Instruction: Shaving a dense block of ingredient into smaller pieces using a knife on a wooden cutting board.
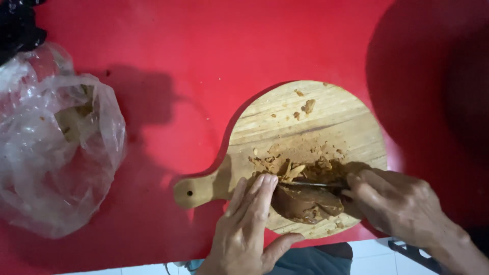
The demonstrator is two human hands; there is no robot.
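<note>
A round wooden cutting board [305, 122] with a short handle lies on the red table [214, 56]. On its near side sits a brown sticky block [305, 203], with shavings and crumbs piled just behind it. My left hand [249, 229] rests flat with its fingertips on the block's left end. My right hand [397, 203] grips a knife [313, 184] whose blade lies across the top of the block.
A crumpled clear plastic bag [56, 147] with brownish contents lies at the left of the table. A dark object [18, 25] sits in the far left corner. The table's near edge runs just below the board, with pale floor tiles [377, 259] beyond it.
</note>
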